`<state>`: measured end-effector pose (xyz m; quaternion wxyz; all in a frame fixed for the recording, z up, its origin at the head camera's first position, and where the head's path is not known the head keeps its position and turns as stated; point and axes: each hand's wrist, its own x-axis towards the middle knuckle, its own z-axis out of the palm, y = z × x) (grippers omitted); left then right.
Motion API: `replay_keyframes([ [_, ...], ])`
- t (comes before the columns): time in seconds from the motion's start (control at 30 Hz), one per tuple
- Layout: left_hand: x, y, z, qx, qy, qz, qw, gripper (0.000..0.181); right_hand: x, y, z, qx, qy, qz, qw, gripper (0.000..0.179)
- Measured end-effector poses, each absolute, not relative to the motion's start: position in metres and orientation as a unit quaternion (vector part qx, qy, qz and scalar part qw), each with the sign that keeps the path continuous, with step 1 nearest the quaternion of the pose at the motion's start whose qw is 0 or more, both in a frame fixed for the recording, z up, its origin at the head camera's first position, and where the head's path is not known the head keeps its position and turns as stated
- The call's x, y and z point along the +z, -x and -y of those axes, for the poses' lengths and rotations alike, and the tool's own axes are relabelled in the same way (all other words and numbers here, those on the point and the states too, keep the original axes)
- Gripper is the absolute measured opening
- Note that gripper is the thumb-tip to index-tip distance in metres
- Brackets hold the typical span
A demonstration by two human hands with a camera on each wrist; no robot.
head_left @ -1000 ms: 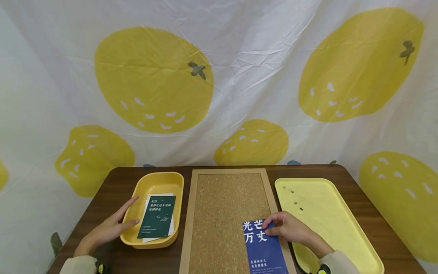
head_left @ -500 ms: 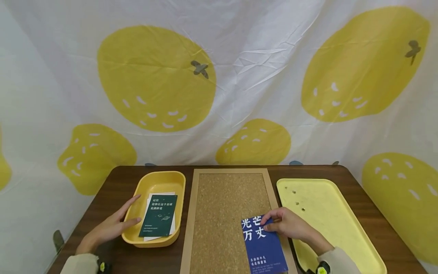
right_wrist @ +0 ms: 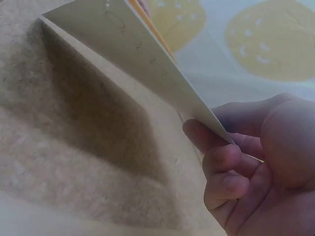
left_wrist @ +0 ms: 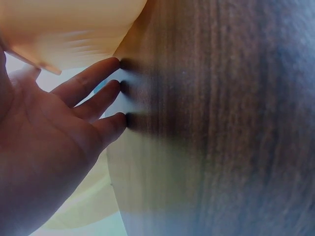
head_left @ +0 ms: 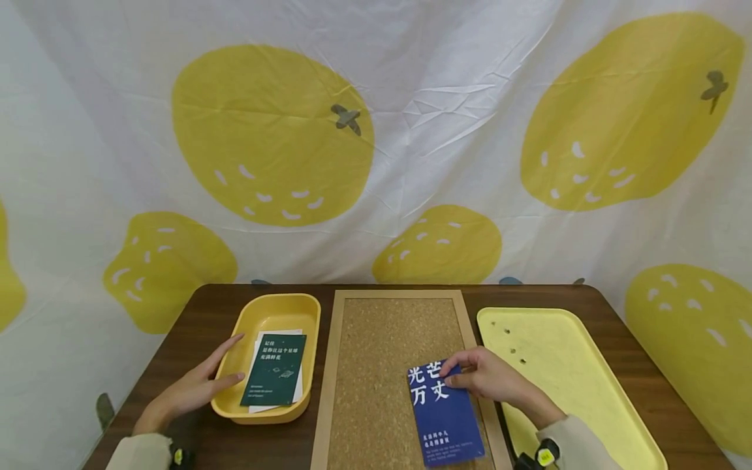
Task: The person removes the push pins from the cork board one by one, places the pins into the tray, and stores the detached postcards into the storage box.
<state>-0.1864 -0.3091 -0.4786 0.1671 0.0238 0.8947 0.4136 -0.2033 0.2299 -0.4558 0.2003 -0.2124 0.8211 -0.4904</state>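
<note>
My right hand pinches a blue postcard with white Chinese lettering by its upper right edge, over the right side of a wood-framed corkboard. In the right wrist view the pale back of the postcard shows faint pen marks. It slants above the cork and casts a shadow there. At the left, my left hand lies with spread fingers against the side of a yellow tub. Its thumb and a finger reach over the rim, while three fingertips point down at the tabletop.
Inside the tub, a dark green postcard lies over white ones. Right of the corkboard is a pale yellow tray with several small pins near its far left corner. A lemon-print curtain hangs behind the brown table.
My right hand has moved slightly up and left with the blue postcard, whose bottom edge is now in view. The left hand stays at the tub. The head view has shifted slightly.
</note>
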Motion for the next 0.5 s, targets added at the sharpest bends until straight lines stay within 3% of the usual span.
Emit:
replay_keyframes([
  [0.5, -0.477, 0.186, 0.308, 0.416, -0.022, -0.893, 0.17, 0.086, -0.439, 0.212, -0.204, -0.503, 0.208, -0.819, 0.182, 0.015],
])
